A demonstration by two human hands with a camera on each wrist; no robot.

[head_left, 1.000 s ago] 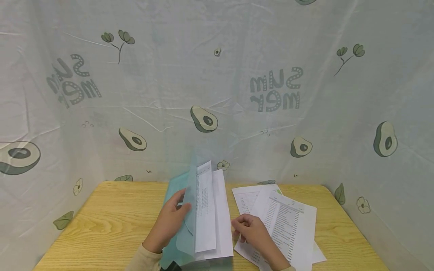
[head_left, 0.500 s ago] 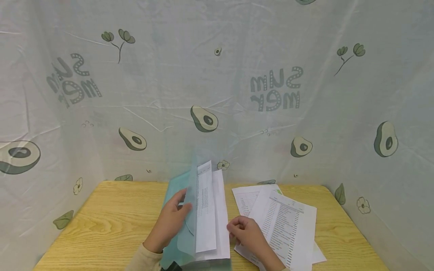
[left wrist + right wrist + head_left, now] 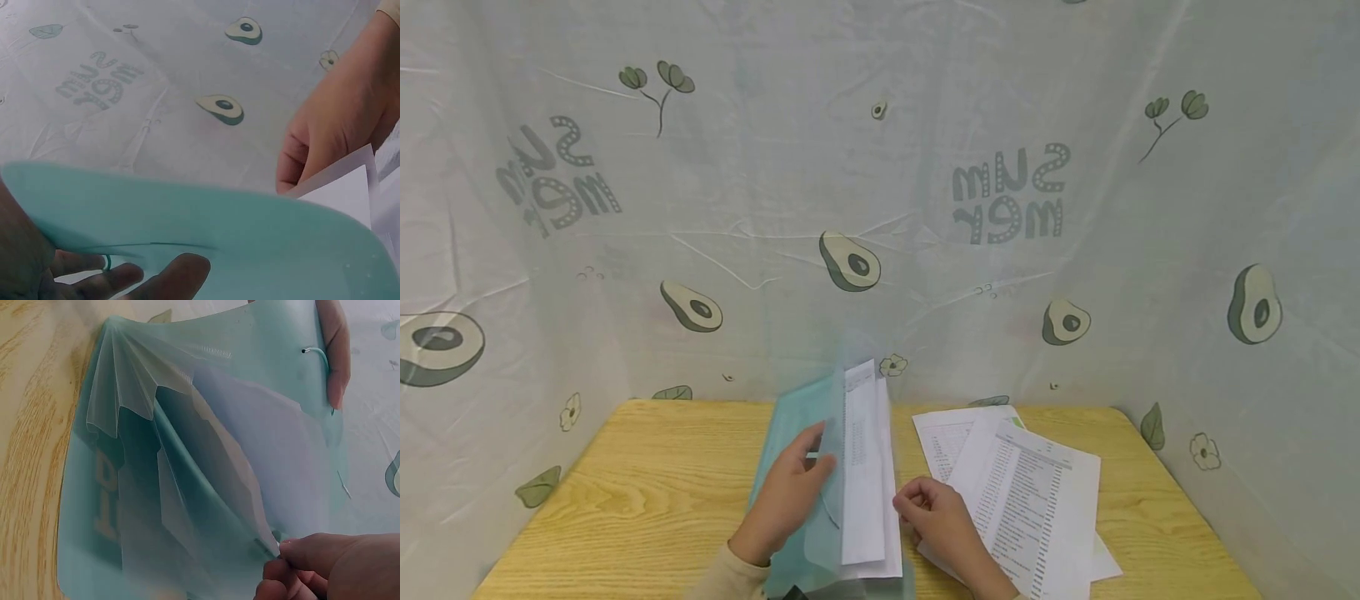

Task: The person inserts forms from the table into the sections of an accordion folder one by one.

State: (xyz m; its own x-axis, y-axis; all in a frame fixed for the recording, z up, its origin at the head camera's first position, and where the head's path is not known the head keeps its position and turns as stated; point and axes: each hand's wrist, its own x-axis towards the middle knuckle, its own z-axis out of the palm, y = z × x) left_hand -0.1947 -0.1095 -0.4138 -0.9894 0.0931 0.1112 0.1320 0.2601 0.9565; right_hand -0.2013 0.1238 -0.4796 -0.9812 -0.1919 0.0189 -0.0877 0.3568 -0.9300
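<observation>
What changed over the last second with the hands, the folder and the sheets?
The right hand slid left off the loose printed sheets to the edge of the papers in the green accordion folder, which now look narrower. The left hand still holds the folder's flap open. The loose sheets stayed put.

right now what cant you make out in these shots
- Print on the sheets in the green expanding folder: too small, head view.
- Left hand fingertips: behind the folder flap, head view.
- Right hand: cut off by the frame edge, right wrist view.
- Lower loose papers: covered by the top sheet.
</observation>
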